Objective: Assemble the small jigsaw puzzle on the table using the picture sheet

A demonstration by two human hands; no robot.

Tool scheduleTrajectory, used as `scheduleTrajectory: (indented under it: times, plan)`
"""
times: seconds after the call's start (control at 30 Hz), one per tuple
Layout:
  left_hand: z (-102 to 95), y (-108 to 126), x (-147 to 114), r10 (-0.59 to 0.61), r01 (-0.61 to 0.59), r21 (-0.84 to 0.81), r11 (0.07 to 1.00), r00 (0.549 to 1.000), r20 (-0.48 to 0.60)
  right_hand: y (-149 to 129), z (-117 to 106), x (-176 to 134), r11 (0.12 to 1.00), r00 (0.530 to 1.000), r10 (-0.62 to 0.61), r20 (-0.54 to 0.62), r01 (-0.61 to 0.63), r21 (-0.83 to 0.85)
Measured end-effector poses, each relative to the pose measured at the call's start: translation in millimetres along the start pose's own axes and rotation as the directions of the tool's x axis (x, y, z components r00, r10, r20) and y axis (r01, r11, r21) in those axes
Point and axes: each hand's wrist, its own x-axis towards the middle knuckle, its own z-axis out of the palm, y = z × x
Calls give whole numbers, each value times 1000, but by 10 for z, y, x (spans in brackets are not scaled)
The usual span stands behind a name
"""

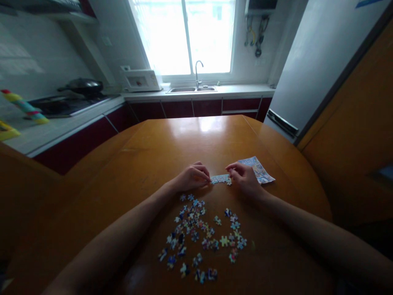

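A short strip of joined jigsaw pieces (220, 178) lies flat on the table, between my two hands. My left hand (195, 175) rests at its left end, fingers curled together with the tips on the strip's edge. At the other end my right hand (245, 178) has thumb and fingers closed in a pinch by the last puzzle piece (229, 181); the fingers partly hide what they hold. Many loose jigsaw pieces (193, 217) are scattered nearer to me. Beside my right hand lies a printed picture sheet (260, 171), partly covered by that hand.
The wooden table (172, 139) has a rounded edge. Beyond it runs a counter with a sink (190, 89), a tap (197, 71) and a white microwave (141, 80). A pan (84, 86) sits on the stove at left; a fridge (301, 65) stands at right.
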Motion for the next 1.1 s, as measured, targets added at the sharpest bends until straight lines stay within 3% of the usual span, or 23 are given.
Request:
scheduleTrajectory:
  times: [0.33, 0.67, 1.1]
  plan:
    - [-20, -24, -20, 2, -4, 27, 1000, 999, 50, -54, -17, -11, 999, 999, -36, 23, 37, -27]
    - [16, -58, -21, 42, -44, 57, 997, 998, 47, 62, 41, -53, 934, 970, -181, 165, 222, -279]
    - [-6, -61, -35, 20, -24, 144, 989, 999, 32, 76, 31, -42, 941, 976, -147, 159, 188, -283]
